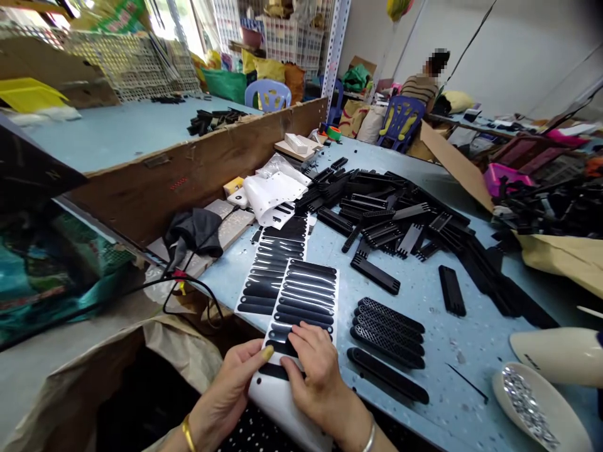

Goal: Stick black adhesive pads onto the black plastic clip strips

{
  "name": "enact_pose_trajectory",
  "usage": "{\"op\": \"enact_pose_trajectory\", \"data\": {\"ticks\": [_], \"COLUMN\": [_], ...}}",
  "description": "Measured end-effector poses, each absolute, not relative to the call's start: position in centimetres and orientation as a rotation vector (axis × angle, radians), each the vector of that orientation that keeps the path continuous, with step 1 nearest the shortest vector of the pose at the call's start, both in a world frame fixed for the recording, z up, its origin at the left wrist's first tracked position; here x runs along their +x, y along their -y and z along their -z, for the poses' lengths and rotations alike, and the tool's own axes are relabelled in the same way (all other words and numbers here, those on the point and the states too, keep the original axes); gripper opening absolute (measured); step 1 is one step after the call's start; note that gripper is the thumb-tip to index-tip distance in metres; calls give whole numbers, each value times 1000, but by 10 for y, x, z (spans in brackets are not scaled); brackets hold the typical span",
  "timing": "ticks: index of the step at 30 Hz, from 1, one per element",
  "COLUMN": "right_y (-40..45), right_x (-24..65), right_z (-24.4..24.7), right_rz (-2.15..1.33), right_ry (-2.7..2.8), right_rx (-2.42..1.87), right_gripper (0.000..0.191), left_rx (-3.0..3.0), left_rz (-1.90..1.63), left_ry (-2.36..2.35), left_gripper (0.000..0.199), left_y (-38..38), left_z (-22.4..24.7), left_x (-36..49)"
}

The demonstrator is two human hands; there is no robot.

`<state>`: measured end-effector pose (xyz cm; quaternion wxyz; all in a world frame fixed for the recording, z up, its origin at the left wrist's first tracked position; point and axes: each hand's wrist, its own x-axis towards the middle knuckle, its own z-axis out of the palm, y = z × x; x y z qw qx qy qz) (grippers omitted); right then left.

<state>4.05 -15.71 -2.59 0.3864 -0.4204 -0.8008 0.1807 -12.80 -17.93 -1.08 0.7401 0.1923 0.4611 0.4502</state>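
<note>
So my left hand (233, 386) has its thumb and fingers pinching the left edge of a white backing sheet with rows of long glossy black stickers (308, 295), which hangs over the near edge of the pale blue speckled table (325, 339). My right hand (318, 373) is on top of that same sheet, fingers bent and close together, thumb apart and lower down on it. A second white sheet of black strips (273, 263) lies partly under the first, on its far left side.

Just right of the hands there's a single long black rounded bar (387, 375), and right behind it a neat group of textured black bars (387, 333). Far side is a big messy pile of black plastic pieces (386, 210). Over at the near right, a white dish of small shiny silver bits (537, 408).
</note>
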Motion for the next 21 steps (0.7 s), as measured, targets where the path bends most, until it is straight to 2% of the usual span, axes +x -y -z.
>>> {"op": "enact_pose_trajectory", "data": {"ticks": [10,18,21], "right_y": [154,147,145], "right_x": [31,41,42], "right_z": [28,20,15], "right_rz": [-478,-912,-1009], "right_ry": [1963,1685,1646], "right_rx": [-1120,-1066,-1088], "right_gripper": [28,20,17], "left_rx": [511,926,891], "left_rz": [-990,-958,-937], "left_ry": [-993,-1032,-991], "left_gripper": [26,19,20], "left_y": [175,164,164], "left_z": [-1,0,1], "left_x": [-120,-124,-124]}}
